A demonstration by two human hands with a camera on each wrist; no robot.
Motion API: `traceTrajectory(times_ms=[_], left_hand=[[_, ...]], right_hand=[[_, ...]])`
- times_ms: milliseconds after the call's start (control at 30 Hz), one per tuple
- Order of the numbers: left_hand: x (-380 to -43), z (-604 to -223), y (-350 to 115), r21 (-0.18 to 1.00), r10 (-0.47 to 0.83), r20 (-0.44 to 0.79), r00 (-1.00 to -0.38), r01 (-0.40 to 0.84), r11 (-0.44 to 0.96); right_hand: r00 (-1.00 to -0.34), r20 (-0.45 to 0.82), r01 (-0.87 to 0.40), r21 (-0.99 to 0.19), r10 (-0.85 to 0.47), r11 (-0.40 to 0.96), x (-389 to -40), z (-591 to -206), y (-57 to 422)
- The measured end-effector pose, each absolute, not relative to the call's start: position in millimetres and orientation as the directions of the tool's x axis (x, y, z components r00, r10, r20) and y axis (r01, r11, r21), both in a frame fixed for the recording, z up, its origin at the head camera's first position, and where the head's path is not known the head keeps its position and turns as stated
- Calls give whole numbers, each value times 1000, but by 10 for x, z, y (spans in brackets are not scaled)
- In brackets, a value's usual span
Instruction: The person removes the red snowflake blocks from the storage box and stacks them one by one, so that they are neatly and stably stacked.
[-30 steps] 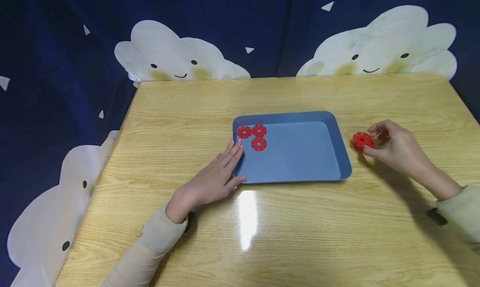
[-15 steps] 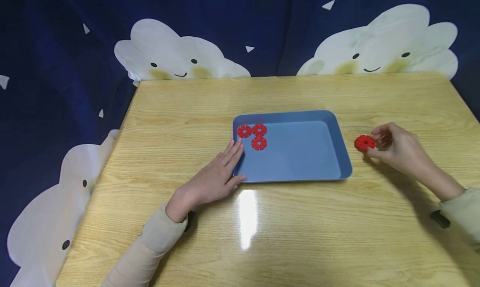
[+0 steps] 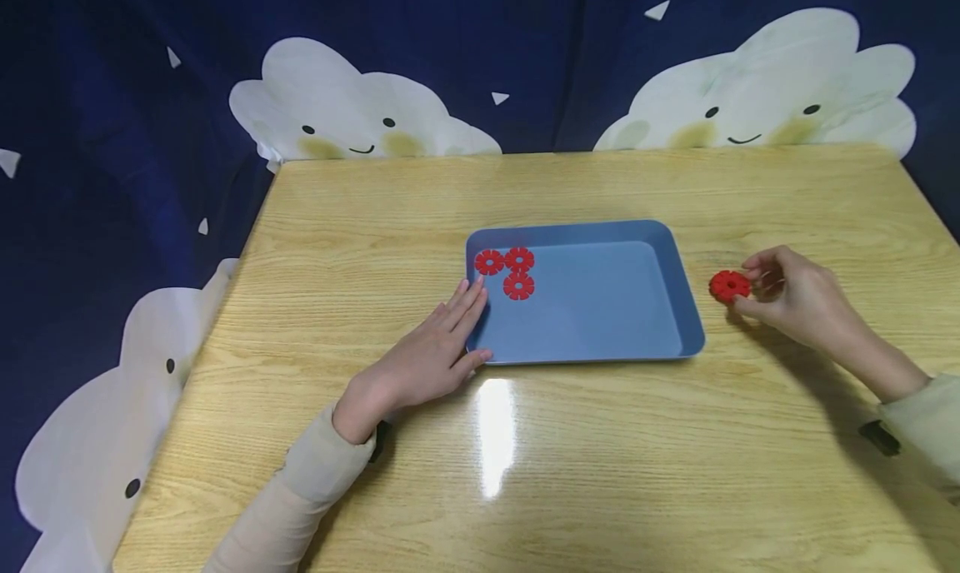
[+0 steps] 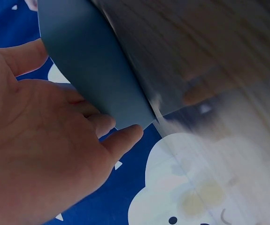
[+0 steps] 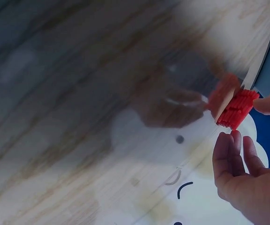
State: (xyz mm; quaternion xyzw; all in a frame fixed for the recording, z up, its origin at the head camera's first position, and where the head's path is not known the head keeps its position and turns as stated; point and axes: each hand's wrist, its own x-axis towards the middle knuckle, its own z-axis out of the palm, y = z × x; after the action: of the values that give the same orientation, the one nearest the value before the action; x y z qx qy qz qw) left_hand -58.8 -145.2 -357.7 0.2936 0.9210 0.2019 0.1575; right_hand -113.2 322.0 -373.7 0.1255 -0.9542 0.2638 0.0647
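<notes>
Red stack [image 3: 727,286] shifted right, edge thumb-covered; right hand [image 3: 802,301] pinches it, left hand [image 3: 423,358] straight-fingered on tray [image 3: 600,306].

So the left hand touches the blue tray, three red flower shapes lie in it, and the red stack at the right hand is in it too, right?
Not quite: the red stack at the right hand is outside the blue tray, beyond its right end, as the head view shows.

Worktop [image 3: 600,456] below the left hand [image 3: 420,365] and right hand [image 3: 810,302]: wood-grain finish, smooth, glossy. Tray [image 3: 592,302] at the left hand: smooth, plastic-looking, low sheen. Disc stack [image 3: 722,290] at the right hand: plastic-looking, ridged side. Backdrop [image 3: 555,48] beyond both hands: matt cloth.
</notes>
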Motion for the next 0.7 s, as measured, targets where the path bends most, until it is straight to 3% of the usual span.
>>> traceTrajectory(times_ms=[367, 700], left_hand=[[-586, -3575, -1451, 469, 606, -169, -778, 477, 743], [-583, -3567, -1444, 467, 604, -168, -779, 477, 745]], right_hand=[[-961, 191, -271, -502, -200, 821, -1094, -3670, 3199], [-914, 299, -400, -540, -276, 740, -1100, -3483, 2743]])
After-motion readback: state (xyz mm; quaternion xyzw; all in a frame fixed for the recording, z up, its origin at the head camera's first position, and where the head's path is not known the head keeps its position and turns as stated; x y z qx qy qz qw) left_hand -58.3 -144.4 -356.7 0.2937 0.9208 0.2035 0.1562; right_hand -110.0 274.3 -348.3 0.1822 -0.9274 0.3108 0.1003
